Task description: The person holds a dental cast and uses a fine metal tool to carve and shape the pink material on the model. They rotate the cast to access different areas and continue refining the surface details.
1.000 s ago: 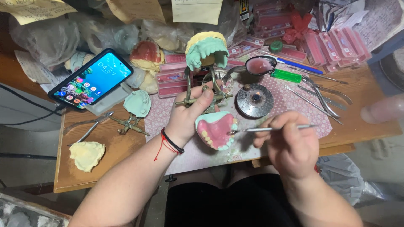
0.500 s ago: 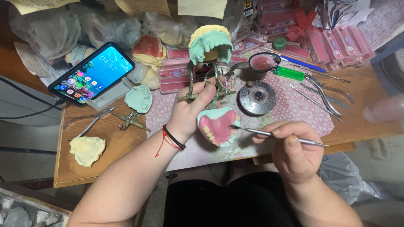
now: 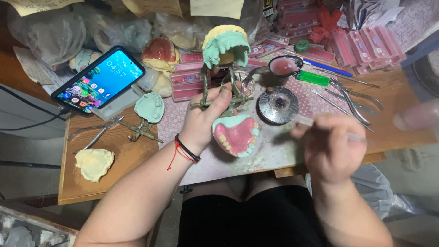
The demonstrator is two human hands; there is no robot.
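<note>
My left hand point(image 3: 206, 120) grips a metal dental articulator point(image 3: 218, 93) that carries a green plaster cast with a pink wax denture and teeth point(image 3: 235, 135), tilted toward me. A second green and yellow cast point(image 3: 226, 45) stands on top of the articulator's far end. My right hand point(image 3: 330, 145) is blurred by motion and holds a thin metal wax tool point(image 3: 315, 124), its tip drawn back to the right of the denture, near a round metal burner lid point(image 3: 278, 104).
A lit phone point(image 3: 98, 77) leans at the back left. Pliers point(image 3: 93, 133), a small articulated green cast point(image 3: 148, 110) and a yellow plaster cast point(image 3: 93, 163) lie on the wooden left side. A spoon of pink wax point(image 3: 283, 65), a green lighter point(image 3: 312, 77), tweezers and pink tooth boxes point(image 3: 361, 43) sit at the right.
My right hand has pulled the wax tool away from the denture and moved right and up, blurring. My left hand keeps the articulator in about the same place.
</note>
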